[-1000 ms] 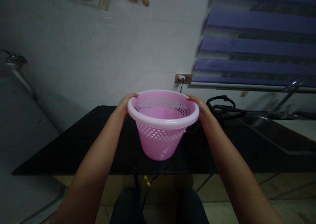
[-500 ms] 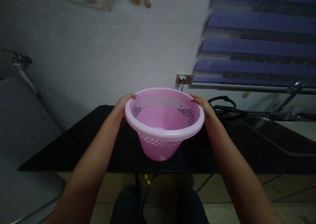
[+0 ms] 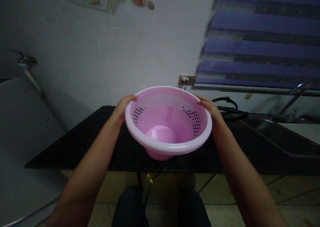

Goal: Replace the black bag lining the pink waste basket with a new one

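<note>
Holding pink plastic laundry basket by opposite sides of its rim, over the black countertop and close to its front edge. With left hand, gripping the left side; with right hand, gripping the right. Able to see digits hooked over the lip on each side; unable to see the fingers behind the outer wall. Seemingly tipped, mouth toward the camera, exposing perforated band and round inner bottom. Unable to confirm contact between base and countertop. Located well left of the sink, near a dark looped cord or strap, too dim to identify. Judged complete: two-handed grasp. Judged not yet done: release on either side.
</note>
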A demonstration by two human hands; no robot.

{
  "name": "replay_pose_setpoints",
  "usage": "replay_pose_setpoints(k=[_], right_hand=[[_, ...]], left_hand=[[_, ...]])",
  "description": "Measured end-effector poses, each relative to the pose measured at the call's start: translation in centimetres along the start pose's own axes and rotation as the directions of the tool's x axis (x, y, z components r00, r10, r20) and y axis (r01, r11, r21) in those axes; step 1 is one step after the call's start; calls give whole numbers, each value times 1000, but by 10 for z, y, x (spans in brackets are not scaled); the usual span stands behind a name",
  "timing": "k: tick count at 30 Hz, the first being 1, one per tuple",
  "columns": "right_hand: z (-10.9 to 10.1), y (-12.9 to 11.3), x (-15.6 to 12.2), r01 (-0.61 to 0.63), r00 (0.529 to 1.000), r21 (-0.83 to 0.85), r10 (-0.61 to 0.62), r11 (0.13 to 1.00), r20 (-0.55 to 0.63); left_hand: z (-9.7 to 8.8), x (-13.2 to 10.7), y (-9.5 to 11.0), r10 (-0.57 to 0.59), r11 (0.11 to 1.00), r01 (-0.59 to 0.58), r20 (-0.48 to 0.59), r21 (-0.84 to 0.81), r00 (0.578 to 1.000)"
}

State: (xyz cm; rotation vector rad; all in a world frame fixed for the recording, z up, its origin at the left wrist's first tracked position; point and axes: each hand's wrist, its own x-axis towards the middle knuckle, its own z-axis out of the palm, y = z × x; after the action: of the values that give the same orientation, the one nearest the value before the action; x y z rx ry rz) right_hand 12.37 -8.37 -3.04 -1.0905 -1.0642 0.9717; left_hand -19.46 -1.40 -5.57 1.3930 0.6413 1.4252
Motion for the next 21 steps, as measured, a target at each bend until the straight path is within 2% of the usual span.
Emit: replay_pose_setpoints(k=[7, 15, 21], right_hand=[[-1, -2, -11, 49, 999, 30, -50, 998, 9], [-12, 7, -20, 199, 980, -63, -196, 978, 40], [-15, 11, -27, 257, 966, -58, -254, 965, 54]], left_hand=[[6, -15, 14, -45, 998, 50, -133, 34, 990], [16, -34, 27, 0, 999, 8, -169, 48, 986], [16, -44, 29, 36, 998, -29, -113, 64, 993]])
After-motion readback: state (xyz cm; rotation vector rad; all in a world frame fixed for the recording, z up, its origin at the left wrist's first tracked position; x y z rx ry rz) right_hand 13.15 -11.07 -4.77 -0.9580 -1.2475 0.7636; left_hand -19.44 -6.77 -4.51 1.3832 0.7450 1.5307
